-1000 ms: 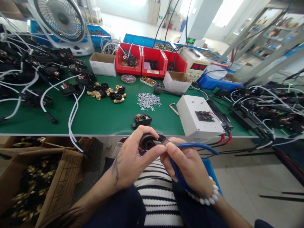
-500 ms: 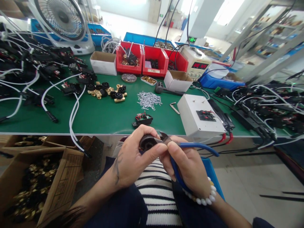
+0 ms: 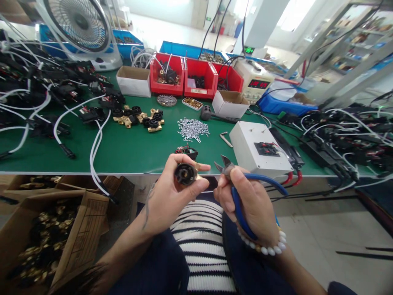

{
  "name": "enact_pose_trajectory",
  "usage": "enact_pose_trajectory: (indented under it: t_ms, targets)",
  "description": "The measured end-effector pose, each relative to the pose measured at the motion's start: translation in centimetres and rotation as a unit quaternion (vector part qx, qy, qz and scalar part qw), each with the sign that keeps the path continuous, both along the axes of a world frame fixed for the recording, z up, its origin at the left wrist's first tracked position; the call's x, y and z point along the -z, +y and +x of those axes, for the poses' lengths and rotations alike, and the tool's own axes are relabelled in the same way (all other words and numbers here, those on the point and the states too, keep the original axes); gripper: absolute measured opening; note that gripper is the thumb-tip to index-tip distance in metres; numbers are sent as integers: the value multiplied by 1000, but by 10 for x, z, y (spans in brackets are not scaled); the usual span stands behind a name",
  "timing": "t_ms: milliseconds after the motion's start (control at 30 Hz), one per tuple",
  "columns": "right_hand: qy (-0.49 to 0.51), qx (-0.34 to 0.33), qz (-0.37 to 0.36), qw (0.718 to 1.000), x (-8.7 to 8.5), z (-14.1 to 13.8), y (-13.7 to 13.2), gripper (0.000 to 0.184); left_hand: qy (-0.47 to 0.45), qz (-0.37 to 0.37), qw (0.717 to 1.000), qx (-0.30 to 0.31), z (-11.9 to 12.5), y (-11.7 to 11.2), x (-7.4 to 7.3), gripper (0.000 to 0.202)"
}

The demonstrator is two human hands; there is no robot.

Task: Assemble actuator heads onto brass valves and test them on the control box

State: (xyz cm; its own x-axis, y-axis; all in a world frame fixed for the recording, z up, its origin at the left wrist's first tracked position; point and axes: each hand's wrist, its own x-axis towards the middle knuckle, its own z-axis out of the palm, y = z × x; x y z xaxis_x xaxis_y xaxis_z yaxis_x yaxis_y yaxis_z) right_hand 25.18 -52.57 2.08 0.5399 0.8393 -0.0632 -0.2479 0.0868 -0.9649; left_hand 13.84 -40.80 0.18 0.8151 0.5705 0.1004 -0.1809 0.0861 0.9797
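Observation:
My left hand (image 3: 175, 196) is closed round a black and brass valve fitting (image 3: 185, 174), its round black end turned up toward me; the fingers cover much of the brass. Blue-handled cutting pliers (image 3: 242, 213) are in my right hand (image 3: 250, 200), their jaws (image 3: 225, 164) spread apart and pointing up, a short way right of the fitting. Just beyond my left hand, a small black housing (image 3: 188, 152) with red wires and a circuit board lies on the green table (image 3: 144, 151). A heap of silvery wire clips (image 3: 193, 130) lies behind it.
Brass and black fittings (image 3: 138, 117) lie left of the clips. An L-shaped hex key (image 3: 226, 139) and a grey switch box (image 3: 256, 149) are to the right. Red bins (image 3: 167, 76) line the back. A fan (image 3: 81, 28) and cabled units fill the left. Cardboard boxes (image 3: 82, 229) stand below.
The pliers have moved right, away from the fitting, and their jaws now show spread. My left hand has turned the fitting so its round black end faces me.

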Motion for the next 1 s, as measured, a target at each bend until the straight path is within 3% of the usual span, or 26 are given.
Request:
enact_pose_trajectory:
  t_ms: [167,433,567,633,867,1000]
  targets:
    - [19,-15,-11,1000,3,-2,-3,38,-5,71,996,-55,-3,3,1,35]
    - [38,-34,0,999,0,-5,-4,38,-14,-21,1000,-10,-2,3,-7,38]
    - [45,-39,0,998,0,-5,-5,38,-43,-101,994,-10,-1,2,-5,39]
    - [43,-43,-4,998,-1,-6,-5,38,-72,-107,992,8,-1,2,-2,36]
    - [29,-61,-19,998,-5,-8,-6,39,-58,13,998,0,-4,-4,1,38]
    - [26,-69,-43,996,-6,-9,-5,38,-39,167,981,-91,-4,-7,3,36]
